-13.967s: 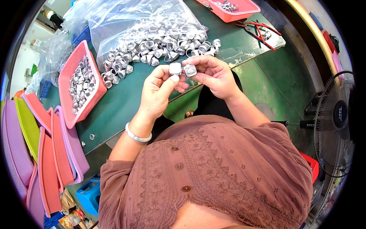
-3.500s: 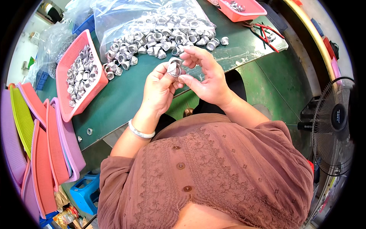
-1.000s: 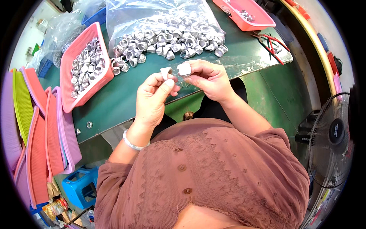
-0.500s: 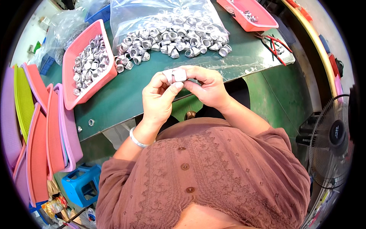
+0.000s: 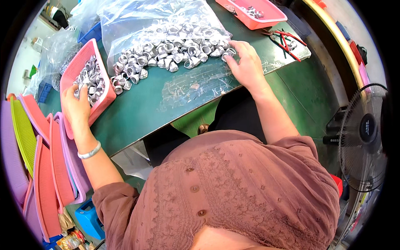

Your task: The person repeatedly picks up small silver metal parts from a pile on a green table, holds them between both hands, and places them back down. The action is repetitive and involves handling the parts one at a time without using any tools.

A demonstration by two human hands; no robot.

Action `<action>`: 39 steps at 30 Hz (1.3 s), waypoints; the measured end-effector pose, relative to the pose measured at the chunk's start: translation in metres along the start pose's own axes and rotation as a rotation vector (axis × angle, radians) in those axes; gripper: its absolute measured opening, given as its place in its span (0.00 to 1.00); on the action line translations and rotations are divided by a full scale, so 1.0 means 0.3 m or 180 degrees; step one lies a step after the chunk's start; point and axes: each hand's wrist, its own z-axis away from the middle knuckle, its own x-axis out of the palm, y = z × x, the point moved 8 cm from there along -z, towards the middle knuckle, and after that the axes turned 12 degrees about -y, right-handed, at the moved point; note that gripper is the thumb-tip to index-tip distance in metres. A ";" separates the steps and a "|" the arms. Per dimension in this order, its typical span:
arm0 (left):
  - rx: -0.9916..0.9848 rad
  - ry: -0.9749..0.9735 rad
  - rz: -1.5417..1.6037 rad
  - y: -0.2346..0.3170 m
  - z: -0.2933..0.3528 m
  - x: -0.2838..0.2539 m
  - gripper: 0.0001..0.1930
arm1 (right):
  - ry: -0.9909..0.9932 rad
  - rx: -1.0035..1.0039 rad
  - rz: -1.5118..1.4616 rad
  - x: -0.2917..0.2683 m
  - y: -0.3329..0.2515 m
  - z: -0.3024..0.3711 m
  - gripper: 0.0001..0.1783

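My left hand (image 5: 76, 105) is over the near end of a pink plastic basket (image 5: 109, 96) half full of silver-coloured metal rings (image 5: 92, 77). Its thumb and fingers are apart, and I see no ring held between them. On the green table, my right hand (image 5: 248, 66) reaches to the right end of a heap of similar wide-topped rings (image 5: 173, 52). Its thumb and forefinger close around one ring (image 5: 229, 52) at the heap's edge. A clear plastic bag (image 5: 146, 18) covers the back of the heap.
A second pink basket (image 5: 266, 21) with a few rings stands at the back right, beside red-handled pliers (image 5: 287, 43). Stacked coloured baskets (image 5: 46, 166) lean at the left, above a blue stool (image 5: 89, 218). A fan (image 5: 366, 129) stands at the right.
Both hands were together in front of me holding rings. They have parted: my left hand moved to the pink basket, my right hand to the heap's right edge. The view shifted slightly.
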 end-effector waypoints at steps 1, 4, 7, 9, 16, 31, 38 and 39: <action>-0.0024 0.0028 -0.0155 0.009 0.010 -0.007 0.14 | -0.0032 0.0054 0.0133 0.005 0.021 0.002 0.20; 0.0517 0.0080 0.0135 0.145 0.063 0.018 0.14 | -0.0344 0.0313 0.0100 0.039 0.063 -0.004 0.22; 0.0808 -0.0186 0.0876 0.335 0.128 0.049 0.11 | -0.0510 0.0516 -0.0303 0.056 0.080 -0.009 0.20; 0.1019 -0.0478 0.1292 0.435 0.163 0.069 0.09 | -0.0564 0.0777 -0.0804 0.062 0.099 -0.008 0.18; 0.0823 -0.1824 0.3152 0.630 0.277 0.242 0.24 | -0.1155 0.1038 -0.4471 0.172 -0.027 0.045 0.11; 0.0238 -0.2089 0.4946 0.657 0.366 0.353 0.22 | -0.1547 0.1448 -0.6032 0.313 -0.215 0.120 0.06; 0.0011 -0.2114 0.5064 0.649 0.373 0.357 0.19 | -0.1589 0.1574 -0.5998 0.307 -0.220 0.126 0.07; -0.0039 -0.2145 0.5096 0.647 0.375 0.362 0.19 | -0.1615 0.1594 -0.6028 0.308 -0.222 0.128 0.08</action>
